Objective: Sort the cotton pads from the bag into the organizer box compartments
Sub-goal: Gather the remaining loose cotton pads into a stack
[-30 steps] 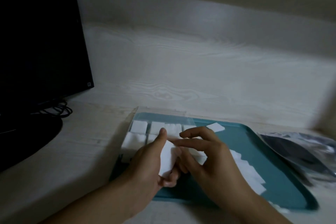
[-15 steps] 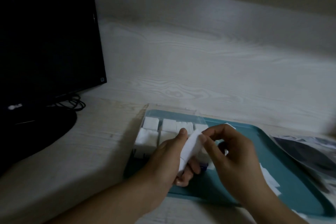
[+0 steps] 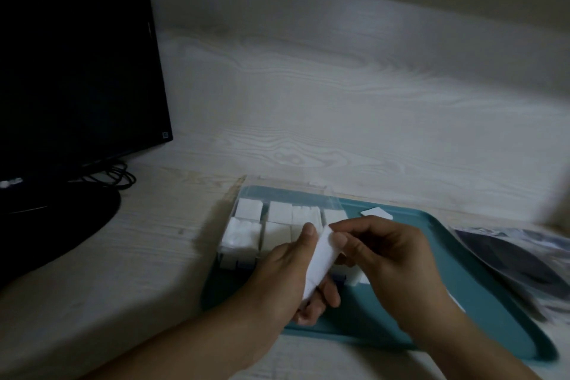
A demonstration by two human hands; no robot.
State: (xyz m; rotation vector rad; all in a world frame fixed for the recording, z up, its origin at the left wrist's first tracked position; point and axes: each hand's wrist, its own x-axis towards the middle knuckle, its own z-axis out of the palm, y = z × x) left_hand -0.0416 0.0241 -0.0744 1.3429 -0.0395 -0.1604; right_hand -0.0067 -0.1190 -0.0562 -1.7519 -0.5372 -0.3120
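**Head view: a cotton pad held between both hands above the organizer box**

I am watching the left hand [image 3: 287,271] gripping a stack of cotton pads [image 3: 319,262], thumb along its edge and fingers curled beneath. The right hand [image 3: 391,259] is pinching the stack's upper corner. Both are hovering over the organizer box [image 3: 246,225], which is sitting on the teal tray [image 3: 493,302]. I judge the step is going best if one pad is peeled off cleanly, then lowered flat into a compartment with room. The hands are hiding the near compartments; the bag [image 3: 518,259] is blurring at the right edge.
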